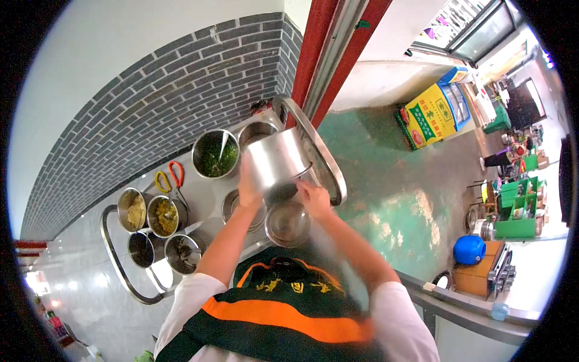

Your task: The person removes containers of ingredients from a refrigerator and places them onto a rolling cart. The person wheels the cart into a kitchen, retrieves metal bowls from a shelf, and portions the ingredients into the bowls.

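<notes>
A shiny stainless steel pot [276, 158] is held tilted above the right end of a metal cart. My left hand [249, 188] presses on its near left side, fingers partly hidden behind the pot. At the pot's lower right edge, by a thin wire handle, the fingers of my right hand [314, 198] are closed. Just below, two round see-through or shiny bowl-like pieces, a left one [236, 211] and a right one [288, 224], sit near my forearms. Beside the pot stands a steel container of chopped green herbs [211, 158] with a spoon in it.
Several steel containers of seasonings [164, 216] stand at the cart's left. Scissors [176, 175] with red and yellow handles lie behind them. Curved metal rails [322, 151] bound the cart's ends. A brick-patterned wall [181, 90] rises behind; a yellow chest freezer [431, 117] stands across the green floor.
</notes>
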A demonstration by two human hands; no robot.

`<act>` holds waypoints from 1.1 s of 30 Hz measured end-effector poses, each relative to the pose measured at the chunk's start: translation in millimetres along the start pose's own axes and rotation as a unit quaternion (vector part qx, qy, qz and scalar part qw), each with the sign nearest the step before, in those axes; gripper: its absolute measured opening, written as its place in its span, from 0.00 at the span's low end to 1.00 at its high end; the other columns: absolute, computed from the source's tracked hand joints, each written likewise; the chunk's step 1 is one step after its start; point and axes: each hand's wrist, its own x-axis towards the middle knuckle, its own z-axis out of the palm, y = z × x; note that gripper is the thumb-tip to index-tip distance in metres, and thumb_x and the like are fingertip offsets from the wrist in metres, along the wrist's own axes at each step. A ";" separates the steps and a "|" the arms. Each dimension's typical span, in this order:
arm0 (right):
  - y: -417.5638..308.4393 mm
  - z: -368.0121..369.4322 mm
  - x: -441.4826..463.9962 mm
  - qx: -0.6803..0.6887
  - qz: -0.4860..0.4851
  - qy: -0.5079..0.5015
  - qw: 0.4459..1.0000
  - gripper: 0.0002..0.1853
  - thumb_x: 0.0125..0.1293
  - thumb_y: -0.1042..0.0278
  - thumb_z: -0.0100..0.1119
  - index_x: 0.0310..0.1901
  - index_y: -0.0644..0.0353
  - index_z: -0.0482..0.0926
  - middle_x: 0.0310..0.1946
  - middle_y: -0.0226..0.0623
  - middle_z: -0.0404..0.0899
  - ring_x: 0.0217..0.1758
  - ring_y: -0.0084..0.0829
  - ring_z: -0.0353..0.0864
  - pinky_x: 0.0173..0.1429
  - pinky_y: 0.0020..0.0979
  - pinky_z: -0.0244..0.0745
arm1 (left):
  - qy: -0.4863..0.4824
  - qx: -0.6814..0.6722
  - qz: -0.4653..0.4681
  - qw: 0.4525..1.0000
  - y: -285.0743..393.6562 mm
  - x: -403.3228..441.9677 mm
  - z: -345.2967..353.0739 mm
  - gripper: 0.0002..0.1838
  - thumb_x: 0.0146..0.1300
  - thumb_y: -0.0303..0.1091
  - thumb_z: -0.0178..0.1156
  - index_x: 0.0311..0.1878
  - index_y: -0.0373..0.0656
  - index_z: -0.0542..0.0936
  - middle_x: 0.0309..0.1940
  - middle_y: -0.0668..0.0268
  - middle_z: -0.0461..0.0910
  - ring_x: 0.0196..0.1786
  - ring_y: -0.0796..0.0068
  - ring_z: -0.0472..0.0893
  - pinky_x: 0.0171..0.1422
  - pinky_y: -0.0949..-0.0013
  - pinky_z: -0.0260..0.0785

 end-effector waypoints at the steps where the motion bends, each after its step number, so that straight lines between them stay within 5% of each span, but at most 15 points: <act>1: 13.0 3.1 -6.1 -0.002 -0.014 -0.004 1.000 0.13 0.55 0.66 0.48 0.43 0.43 0.75 0.19 0.41 0.74 0.23 0.41 0.75 0.30 0.38 0.70 | 0.004 0.005 -0.010 1.000 -0.3 0.7 0.5 0.40 0.48 0.19 0.53 0.64 0.42 0.45 0.59 0.51 0.57 0.59 0.57 0.62 0.60 0.66 0.55; 5: 21.7 8.2 -12.9 -0.139 -0.008 -0.056 0.989 0.13 0.56 0.64 0.46 0.43 0.43 0.75 0.16 0.40 0.73 0.21 0.41 0.75 0.30 0.38 0.71 | 0.013 -0.004 -0.024 1.000 -1.9 13.6 -1.8 0.41 0.48 0.20 0.53 0.64 0.44 0.44 0.59 0.51 0.57 0.58 0.56 0.63 0.59 0.65 0.55; 7: 17.9 16.9 -7.2 -0.169 0.069 -0.161 0.970 0.13 0.56 0.64 0.46 0.43 0.41 0.74 0.26 0.42 0.76 0.31 0.41 0.76 0.34 0.38 0.70 | -0.022 -0.065 -0.116 0.991 -3.6 19.3 -3.4 0.38 0.52 0.26 0.53 0.62 0.33 0.44 0.61 0.49 0.52 0.63 0.59 0.53 0.66 0.68 0.43; 11: 7.8 24.3 6.3 -0.257 -0.029 -0.116 0.959 0.15 0.54 0.67 0.47 0.44 0.45 0.74 0.41 0.45 0.72 0.43 0.43 0.71 0.42 0.39 0.68 | 0.034 -0.092 -0.159 0.982 19.4 32.9 -19.9 0.37 0.52 0.25 0.48 0.63 0.38 0.42 0.57 0.47 0.58 0.58 0.54 0.63 0.60 0.66 0.53; 14: -29.0 2.5 45.2 -0.056 -0.174 0.027 0.983 0.16 0.53 0.65 0.49 0.45 0.58 0.71 0.45 0.44 0.67 0.49 0.43 0.64 0.50 0.37 0.63 | 0.044 -0.141 -0.235 0.961 12.0 35.0 -25.2 0.45 0.43 0.09 0.38 0.65 0.57 0.43 0.62 0.51 0.52 0.62 0.58 0.57 0.59 0.69 0.53; 17: -62.6 16.1 97.3 0.119 -0.247 0.083 0.958 0.17 0.51 0.67 0.50 0.45 0.60 0.70 0.45 0.44 0.68 0.48 0.45 0.65 0.53 0.40 0.61 | 0.014 -0.170 -0.259 0.951 4.8 36.2 -32.3 0.43 0.43 0.11 0.38 0.65 0.56 0.45 0.59 0.56 0.57 0.56 0.63 0.64 0.54 0.71 0.57; 20: -67.8 46.3 130.3 -0.125 -0.131 -0.036 0.983 0.19 0.50 0.68 0.49 0.47 0.60 0.70 0.48 0.46 0.67 0.52 0.44 0.63 0.57 0.40 0.57 | -0.007 -0.173 -0.194 0.966 3.7 33.0 -33.0 0.43 0.43 0.13 0.39 0.65 0.55 0.46 0.54 0.60 0.62 0.46 0.69 0.67 0.49 0.74 0.61; 22: -75.5 55.5 134.7 -0.253 -0.304 -0.103 0.913 0.20 0.50 0.68 0.47 0.48 0.60 0.69 0.48 0.47 0.68 0.56 0.43 0.62 0.59 0.41 0.54 | -0.053 -0.143 -0.247 0.957 15.2 35.2 -38.0 0.38 0.51 0.30 0.46 0.65 0.49 0.40 0.58 0.48 0.58 0.54 0.51 0.67 0.56 0.63 0.58; 24: -71.1 59.3 128.7 -0.249 -0.363 -0.055 0.896 0.19 0.51 0.67 0.46 0.47 0.60 0.71 0.45 0.46 0.70 0.56 0.40 0.62 0.59 0.43 0.54 | -0.049 -0.118 -0.240 0.962 23.2 38.9 -43.8 0.39 0.51 0.30 0.46 0.65 0.50 0.40 0.56 0.49 0.61 0.55 0.51 0.66 0.57 0.64 0.56; 26: -54.5 63.4 131.8 -0.269 -0.277 -0.231 0.893 0.18 0.51 0.65 0.46 0.42 0.64 0.74 0.49 0.46 0.69 0.56 0.42 0.62 0.65 0.41 0.43 | -0.073 -0.182 -0.317 0.928 25.4 43.2 -48.9 0.39 0.51 0.31 0.47 0.65 0.49 0.40 0.58 0.50 0.59 0.58 0.52 0.63 0.59 0.64 0.54; 27: -81.1 34.3 131.4 -0.369 -0.221 -0.321 0.844 0.17 0.51 0.67 0.45 0.41 0.65 0.74 0.49 0.45 0.69 0.56 0.39 0.63 0.63 0.39 0.48 | -0.070 -0.182 -0.314 0.929 26.7 46.4 -51.1 0.39 0.51 0.31 0.47 0.65 0.49 0.40 0.58 0.50 0.59 0.58 0.52 0.63 0.59 0.64 0.54; 28: -88.0 28.3 131.6 -0.370 -0.223 -0.317 0.844 0.17 0.51 0.67 0.45 0.41 0.65 0.74 0.49 0.45 0.69 0.56 0.39 0.63 0.63 0.39 0.48 | -0.077 -0.170 -0.328 0.926 28.2 47.2 -53.0 0.39 0.51 0.30 0.47 0.65 0.49 0.40 0.59 0.51 0.57 0.59 0.52 0.62 0.60 0.65 0.54; 30: -92.1 23.3 128.3 -0.270 -0.250 -0.062 0.928 0.15 0.53 0.70 0.43 0.40 0.65 0.74 0.49 0.46 0.68 0.55 0.38 0.65 0.61 0.36 0.53 | -0.084 -0.158 -0.343 0.922 23.7 43.3 -48.1 0.39 0.50 0.30 0.46 0.65 0.48 0.40 0.61 0.51 0.54 0.60 0.53 0.61 0.61 0.65 0.53; 32: -83.6 31.4 127.3 -0.228 -0.259 -0.099 0.933 0.15 0.53 0.70 0.42 0.41 0.65 0.74 0.49 0.46 0.68 0.55 0.38 0.65 0.61 0.35 0.54 | -0.033 -0.068 -0.164 0.984 7.2 32.8 -33.4 0.39 0.49 0.27 0.45 0.65 0.47 0.40 0.62 0.51 0.51 0.59 0.53 0.61 0.61 0.66 0.53; 33: -76.2 39.4 128.3 -0.186 -0.267 -0.132 0.936 0.15 0.53 0.70 0.42 0.41 0.65 0.74 0.49 0.46 0.68 0.55 0.39 0.64 0.61 0.34 0.54 | -0.073 -0.114 -0.236 0.962 21.6 36.4 -42.7 0.39 0.49 0.25 0.44 0.65 0.47 0.40 0.62 0.52 0.51 0.59 0.54 0.62 0.60 0.66 0.54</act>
